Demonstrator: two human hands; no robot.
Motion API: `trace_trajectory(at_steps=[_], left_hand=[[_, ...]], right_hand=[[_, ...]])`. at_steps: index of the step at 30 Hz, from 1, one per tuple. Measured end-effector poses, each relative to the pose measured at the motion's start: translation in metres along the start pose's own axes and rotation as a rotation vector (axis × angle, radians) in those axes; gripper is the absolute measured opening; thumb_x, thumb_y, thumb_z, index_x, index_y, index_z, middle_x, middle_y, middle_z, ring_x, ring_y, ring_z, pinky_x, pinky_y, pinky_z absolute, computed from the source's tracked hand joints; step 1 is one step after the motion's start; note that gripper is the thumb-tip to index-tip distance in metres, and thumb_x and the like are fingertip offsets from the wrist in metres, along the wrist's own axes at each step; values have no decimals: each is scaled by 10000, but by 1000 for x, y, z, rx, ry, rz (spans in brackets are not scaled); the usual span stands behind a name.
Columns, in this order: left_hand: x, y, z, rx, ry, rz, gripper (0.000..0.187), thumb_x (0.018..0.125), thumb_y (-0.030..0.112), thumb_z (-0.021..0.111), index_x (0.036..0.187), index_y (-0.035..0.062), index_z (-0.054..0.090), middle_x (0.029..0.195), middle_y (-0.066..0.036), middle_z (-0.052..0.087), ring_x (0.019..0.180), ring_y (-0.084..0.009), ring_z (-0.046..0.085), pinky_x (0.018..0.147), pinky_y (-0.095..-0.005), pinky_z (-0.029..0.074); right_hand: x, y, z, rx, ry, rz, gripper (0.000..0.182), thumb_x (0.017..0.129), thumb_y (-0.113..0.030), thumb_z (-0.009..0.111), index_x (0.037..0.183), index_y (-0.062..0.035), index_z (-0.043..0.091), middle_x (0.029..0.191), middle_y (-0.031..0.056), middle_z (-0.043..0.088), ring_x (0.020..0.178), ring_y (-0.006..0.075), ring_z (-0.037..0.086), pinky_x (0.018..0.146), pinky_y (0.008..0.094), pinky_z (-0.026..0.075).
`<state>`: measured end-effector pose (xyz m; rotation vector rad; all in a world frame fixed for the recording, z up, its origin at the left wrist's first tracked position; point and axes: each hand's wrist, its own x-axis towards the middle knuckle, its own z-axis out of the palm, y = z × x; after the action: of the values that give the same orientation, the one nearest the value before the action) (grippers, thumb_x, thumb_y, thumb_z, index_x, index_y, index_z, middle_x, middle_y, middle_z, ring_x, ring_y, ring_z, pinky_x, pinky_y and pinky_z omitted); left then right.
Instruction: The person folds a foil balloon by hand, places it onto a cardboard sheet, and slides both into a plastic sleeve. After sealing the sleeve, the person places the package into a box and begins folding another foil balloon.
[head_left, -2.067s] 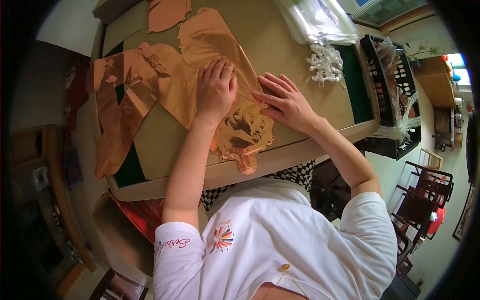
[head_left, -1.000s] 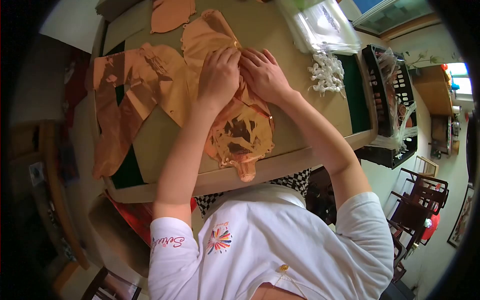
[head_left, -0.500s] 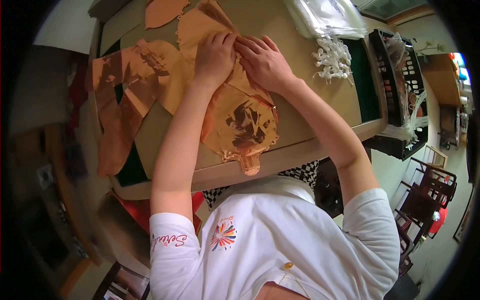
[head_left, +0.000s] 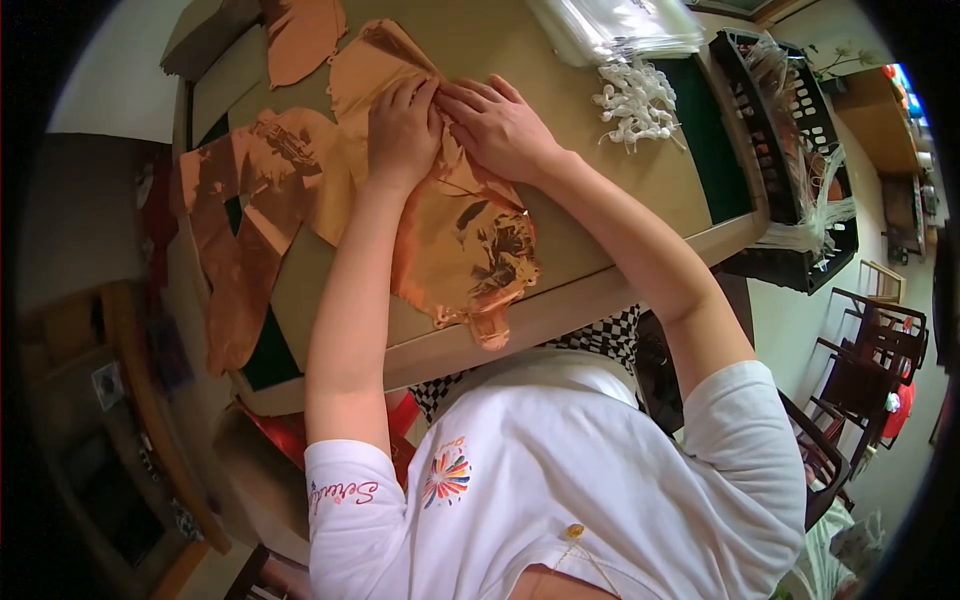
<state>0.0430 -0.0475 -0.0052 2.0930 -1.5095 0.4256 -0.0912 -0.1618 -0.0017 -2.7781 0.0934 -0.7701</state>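
A shiny rose-gold foil balloon [head_left: 450,245], flat and uninflated, lies across the table under both my hands, its tabbed end hanging over the near edge. My left hand [head_left: 405,135] is closed on the balloon's creased middle, fingers bent over the foil. Right beside it, my right hand [head_left: 505,128] grips the same crease, its fingertips close to the left ones. The foil between the fingertips is bunched, and the thumbs are mostly hidden. Another flat rose-gold foil balloon [head_left: 250,165] with a cut-out gap spreads to the left.
A further foil piece [head_left: 303,40] lies at the far left of the cardboard-covered table [head_left: 620,210]. Clear plastic bags [head_left: 620,28] are stacked at the back right, with a heap of white strings [head_left: 640,105] in front. A black crate [head_left: 785,150] stands beyond the right edge.
The whole view has shifted and turned slightly, so the table sits a little further left. Both hands stay together on the balloon's crease, and the foil's reflections have altered.
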Motion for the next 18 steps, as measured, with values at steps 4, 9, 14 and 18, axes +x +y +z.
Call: trace_trajectory(at_steps=[4,9,14,18], left_hand=[[8,2,-7,-3,-57,-13,315,847,121,591,1159,90,622,1178,-82,597,1103,-295,543,968,-436,411],[16,-3,-3,109,-42,28,348,800,130,643,1148,128,642,1191,-69,592,1140,-284,523,990,-459,382],[28,-12,-2,223,-13,21,332,815,149,634,1145,147,658,1226,-57,584,1180,-264,500,1005,-466,359],[34,-19,-4,190,16,62,285,827,156,624,1107,152,680,1209,-45,594,1183,-252,504,1009,-460,356]], right_hand=[[1,-1,-1,23,-6,12,347,943,-225,486,1234,-55,568,1349,84,534,1286,243,458,1097,471,294],[3,-2,-5,32,-67,28,360,949,-233,482,1254,-60,562,1349,91,530,1301,245,443,1107,480,283],[1,-3,-6,-12,-98,33,409,958,-233,490,1340,-89,502,1378,70,510,1322,231,423,1116,470,284],[3,-4,-7,65,-68,46,356,943,-222,485,1249,-58,566,1356,96,526,1308,243,434,1104,477,287]])
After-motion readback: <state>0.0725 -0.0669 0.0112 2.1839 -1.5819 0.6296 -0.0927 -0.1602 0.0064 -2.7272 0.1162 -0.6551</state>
